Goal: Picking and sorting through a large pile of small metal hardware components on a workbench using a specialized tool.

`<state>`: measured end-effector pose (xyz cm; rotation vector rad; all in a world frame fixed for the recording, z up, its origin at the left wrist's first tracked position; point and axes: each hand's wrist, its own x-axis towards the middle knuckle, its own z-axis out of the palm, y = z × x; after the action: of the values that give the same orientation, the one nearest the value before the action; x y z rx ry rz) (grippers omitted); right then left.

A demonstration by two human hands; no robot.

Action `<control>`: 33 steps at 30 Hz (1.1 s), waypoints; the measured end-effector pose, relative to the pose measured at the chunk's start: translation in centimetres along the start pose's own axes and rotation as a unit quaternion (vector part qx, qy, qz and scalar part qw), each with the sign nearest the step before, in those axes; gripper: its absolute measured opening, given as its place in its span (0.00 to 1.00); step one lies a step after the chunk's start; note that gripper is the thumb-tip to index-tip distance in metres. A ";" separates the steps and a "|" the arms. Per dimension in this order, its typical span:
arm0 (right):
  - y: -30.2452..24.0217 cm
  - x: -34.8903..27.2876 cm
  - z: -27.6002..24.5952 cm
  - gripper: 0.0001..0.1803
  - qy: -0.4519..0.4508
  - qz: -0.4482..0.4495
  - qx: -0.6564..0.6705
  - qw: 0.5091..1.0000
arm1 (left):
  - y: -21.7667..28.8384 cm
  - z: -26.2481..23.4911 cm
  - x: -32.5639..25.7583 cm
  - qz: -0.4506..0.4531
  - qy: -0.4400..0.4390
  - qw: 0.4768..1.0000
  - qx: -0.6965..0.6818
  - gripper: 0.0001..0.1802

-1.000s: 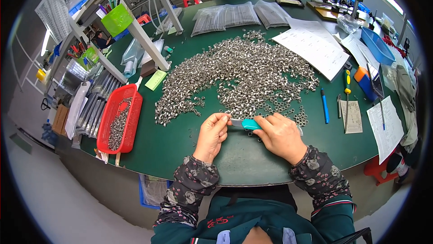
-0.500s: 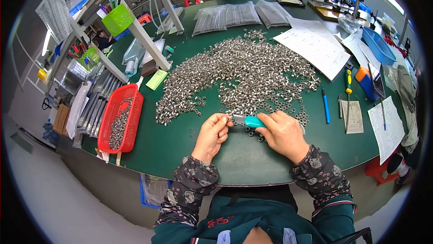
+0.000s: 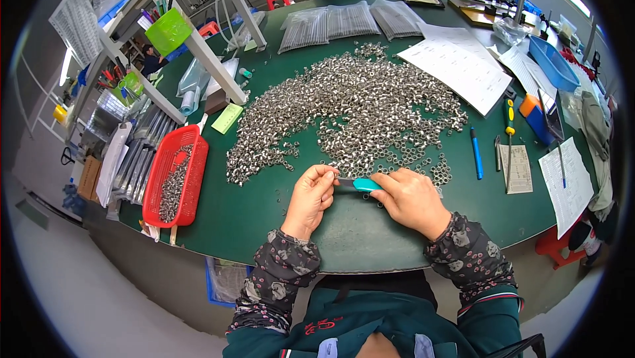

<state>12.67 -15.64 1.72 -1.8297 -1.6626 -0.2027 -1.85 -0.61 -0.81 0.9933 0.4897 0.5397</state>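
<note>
My right hand is closed around the teal handle of a knife. Its short blade points left and reaches the fingertips of my left hand. Thumb and forefinger of that left hand pinch a small metal ring, mostly covered by the fingers. Just beyond both hands spreads a wide heap of small silvery metal rings on the green tabletop. Some loose rings lie close to my right hand.
A red basket partly filled with rings stands at the left. Bagged rods lie at the back. On the right are paper sheets, a blue pen, a yellow-handled screwdriver and a blue tray. A shelf leg rises at the left.
The knife has turned slightly, its blade now looking darker and its handle tilting down to the right. My right hand has shifted a little. The left keeps its pinch.
</note>
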 end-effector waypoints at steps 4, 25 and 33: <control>0.0 0.0 0.0 0.10 -0.016 0.002 -0.010 1.000 | 0.0 0.3 -0.1 0.012 0.010 0.999 0.028 0.05; 0.0 0.4 -0.4 0.16 0.068 -0.036 -0.040 0.996 | 0.3 -0.1 -0.1 -0.006 -0.011 0.999 -0.041 0.07; 0.1 0.2 -0.2 0.13 0.053 -0.023 -0.019 0.998 | -0.1 -0.3 0.0 0.009 -0.015 0.999 -0.026 0.08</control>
<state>12.88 -15.57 1.96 -1.7791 -1.6387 -0.3476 -2.01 -0.39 -1.03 0.9555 0.4370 0.5505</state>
